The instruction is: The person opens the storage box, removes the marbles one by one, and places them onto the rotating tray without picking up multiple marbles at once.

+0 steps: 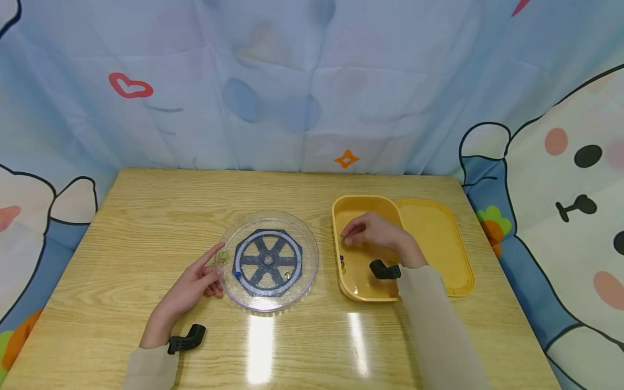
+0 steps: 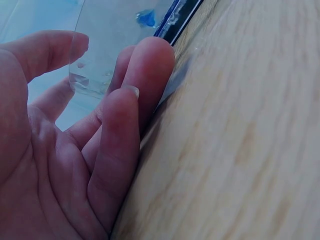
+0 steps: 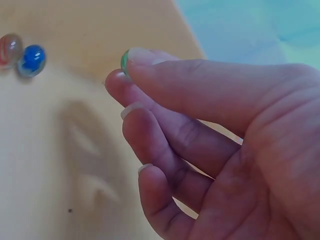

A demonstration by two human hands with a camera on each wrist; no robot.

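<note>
A round clear dish (image 1: 265, 303) stands on the table, with a dark spoked wheel shape (image 1: 268, 260) showing at its middle. A blue marble (image 1: 238, 275), a pale marble (image 1: 287, 275) and a yellow-green marble (image 1: 223, 254) lie in it. My left hand (image 1: 192, 284) touches the dish's left side, index finger extended along the rim; its other fingers bend beside the wall. Over the yellow box (image 1: 368, 287), my right hand (image 1: 375, 233) pinches a green marble (image 3: 124, 62) between thumb and fingertips. Below it in the box lie another blue marble (image 3: 32, 61) and a red-streaked marble (image 3: 10, 50).
Right of the box, partly behind it, lies its flat yellow lid (image 1: 436, 244). The wooden table (image 1: 161, 216) ends at the back against a patterned curtain (image 1: 273, 81). Bands of glare cross the front of the table.
</note>
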